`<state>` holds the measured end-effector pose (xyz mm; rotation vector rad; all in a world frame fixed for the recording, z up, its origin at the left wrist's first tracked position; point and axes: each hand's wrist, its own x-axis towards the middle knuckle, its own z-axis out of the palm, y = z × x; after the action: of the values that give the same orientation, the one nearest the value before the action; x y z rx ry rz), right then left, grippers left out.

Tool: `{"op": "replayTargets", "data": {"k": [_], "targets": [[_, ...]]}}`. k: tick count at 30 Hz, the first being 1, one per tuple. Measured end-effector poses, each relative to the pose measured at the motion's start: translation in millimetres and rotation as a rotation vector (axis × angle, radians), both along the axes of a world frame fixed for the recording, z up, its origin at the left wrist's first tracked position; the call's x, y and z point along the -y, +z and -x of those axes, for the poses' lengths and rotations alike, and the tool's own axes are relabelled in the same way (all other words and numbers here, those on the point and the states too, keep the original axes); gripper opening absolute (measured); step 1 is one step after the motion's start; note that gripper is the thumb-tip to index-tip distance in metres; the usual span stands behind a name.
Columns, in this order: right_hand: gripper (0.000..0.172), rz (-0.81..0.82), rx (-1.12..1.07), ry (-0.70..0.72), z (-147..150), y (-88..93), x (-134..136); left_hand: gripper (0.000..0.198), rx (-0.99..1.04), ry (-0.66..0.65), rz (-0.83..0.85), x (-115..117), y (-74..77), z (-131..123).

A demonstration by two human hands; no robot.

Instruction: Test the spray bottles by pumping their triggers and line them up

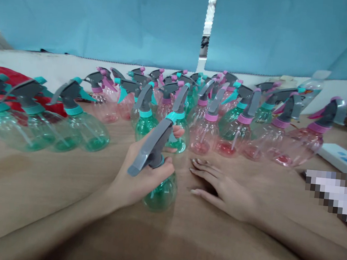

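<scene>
Blue sheeting (110, 17) hangs across the back, split by a narrow bright gap (210, 19); white wall (59, 66) below; crumpled red material (14, 74) at left; a clear plastic bottle (314, 87) at back right; nearer, a white device (339, 157) with blue markings on the brown tabletop (16, 196).

The bare left forearm (66, 222) reaches in from the lower left, leading through the wrist (111, 197) to the left hand (136, 183), whose fingers (177, 131) curl round in a grip, with the thumb (167, 167) on the side nearer the body. From the lower right comes the bare right forearm (300, 242). The right hand (229, 190) is low and palm down, its fingers loosely extended toward the left hand, its thumb (201, 194) set apart; the two hands do not touch.
</scene>
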<state>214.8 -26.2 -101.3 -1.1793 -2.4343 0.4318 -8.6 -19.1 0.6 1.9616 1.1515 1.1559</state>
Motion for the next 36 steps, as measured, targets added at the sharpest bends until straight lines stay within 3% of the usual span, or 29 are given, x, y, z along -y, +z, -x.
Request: {"op": "replayTargets", "data": {"k": [6,19,28,36], "targets": [[0.058,0.003,0.002,-0.003,0.1,-0.4,-0.1,0.045,0.029,-0.03,-0.01,-0.4,-2.3,2.3],[0.059,0.017,0.019,-0.008,0.6,1.2,0.2,0.02,-0.049,0.017,0.035,7.6,8.6,3.4],[0.057,-0.004,0.009,-0.005,0.6,1.3,0.6,0.044,-0.074,0.017,-0.034,1.5,-4.7,7.7],[0.06,0.001,0.044,-0.01,0.6,1.4,0.0,0.044,-0.088,0.045,-0.024,3.6,-5.0,5.2]]}}
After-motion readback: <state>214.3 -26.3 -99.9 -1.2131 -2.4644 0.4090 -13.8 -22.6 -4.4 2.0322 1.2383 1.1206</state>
